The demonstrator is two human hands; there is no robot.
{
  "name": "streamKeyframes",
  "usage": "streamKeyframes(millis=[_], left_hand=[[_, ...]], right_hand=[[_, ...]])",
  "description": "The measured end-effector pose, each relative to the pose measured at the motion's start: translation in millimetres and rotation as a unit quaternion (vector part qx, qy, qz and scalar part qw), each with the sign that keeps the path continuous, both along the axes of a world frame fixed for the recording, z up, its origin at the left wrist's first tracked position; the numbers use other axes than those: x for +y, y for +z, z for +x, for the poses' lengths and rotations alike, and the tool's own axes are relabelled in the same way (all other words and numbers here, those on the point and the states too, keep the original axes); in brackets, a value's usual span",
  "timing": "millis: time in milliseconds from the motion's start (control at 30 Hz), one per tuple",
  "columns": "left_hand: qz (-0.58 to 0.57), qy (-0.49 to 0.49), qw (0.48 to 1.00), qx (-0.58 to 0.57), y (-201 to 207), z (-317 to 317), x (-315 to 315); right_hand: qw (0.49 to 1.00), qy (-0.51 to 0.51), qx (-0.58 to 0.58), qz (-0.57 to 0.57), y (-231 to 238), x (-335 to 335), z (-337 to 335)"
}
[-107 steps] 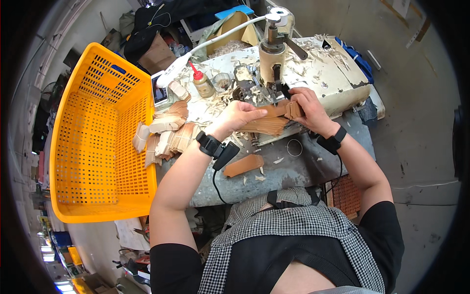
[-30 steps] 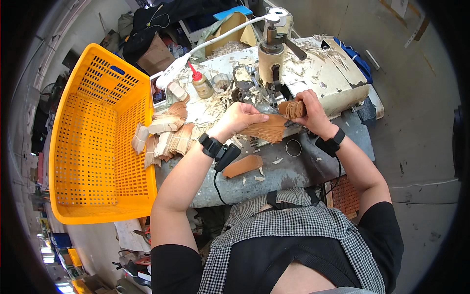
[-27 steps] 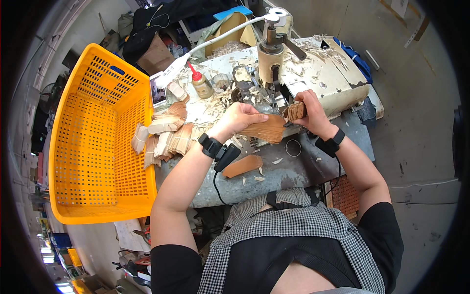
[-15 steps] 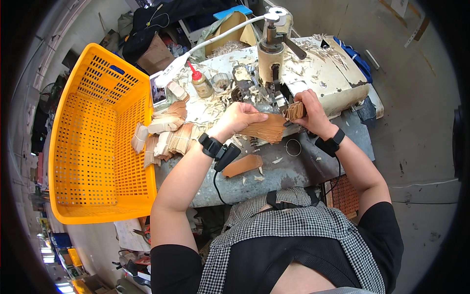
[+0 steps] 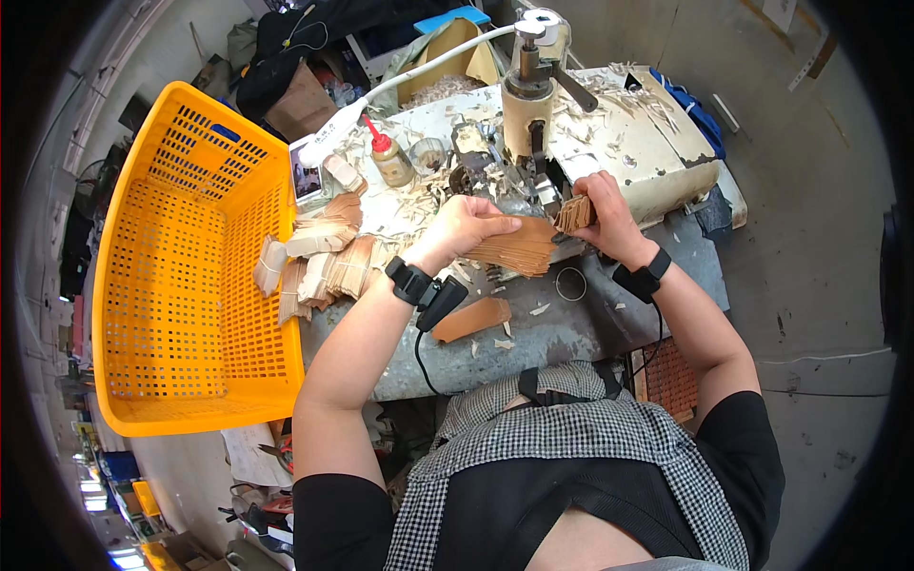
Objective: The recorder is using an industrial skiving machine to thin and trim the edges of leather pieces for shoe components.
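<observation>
My left hand (image 5: 473, 226) grips a fanned stack of brown leather pieces (image 5: 522, 249), thumb on top. My right hand (image 5: 609, 219) is closed around a smaller bundle of leather pieces (image 5: 574, 216), whose layered edges face left. The two stacks lie side by side, close to each other, just in front of the machine (image 5: 528, 124) with its upright post and lever. Below my left hand, another brown leather piece (image 5: 472, 320) lies on the worktable. A thin pale ring (image 5: 570, 285) rests to the right of it.
A large yellow plastic basket (image 5: 297, 381) stands at the left. Bundled leather stacks (image 5: 328, 233) lie beside it. A red-capped bottle (image 5: 390, 162) and a glass jar (image 5: 429, 155) stand among scraps. A white lamp arm (image 5: 428, 68) arches over the table.
Hardly anything differs. Both hands keep their grip on the leather stacks, and the view has shifted very slightly.
</observation>
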State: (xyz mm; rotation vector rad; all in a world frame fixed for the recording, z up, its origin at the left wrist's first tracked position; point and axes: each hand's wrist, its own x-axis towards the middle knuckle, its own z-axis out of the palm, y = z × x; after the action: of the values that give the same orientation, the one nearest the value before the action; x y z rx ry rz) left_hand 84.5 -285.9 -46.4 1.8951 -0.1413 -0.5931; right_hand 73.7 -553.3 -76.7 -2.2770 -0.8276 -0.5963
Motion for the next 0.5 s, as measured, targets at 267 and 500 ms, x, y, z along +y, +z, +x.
streamKeyframes(millis=[267,500], left_hand=[[-0.009,0.002,1.0,-0.01,-4.1,1.0,0.9],[-0.021,0.007,1.0,0.001,-3.1,-0.6,0.9]], right_hand=[[1.0,-0.003,0.0,-0.006,-0.5,0.4,-0.1],[1.0,-0.004,0.006,-0.005,-0.7,0.3,-0.2]])
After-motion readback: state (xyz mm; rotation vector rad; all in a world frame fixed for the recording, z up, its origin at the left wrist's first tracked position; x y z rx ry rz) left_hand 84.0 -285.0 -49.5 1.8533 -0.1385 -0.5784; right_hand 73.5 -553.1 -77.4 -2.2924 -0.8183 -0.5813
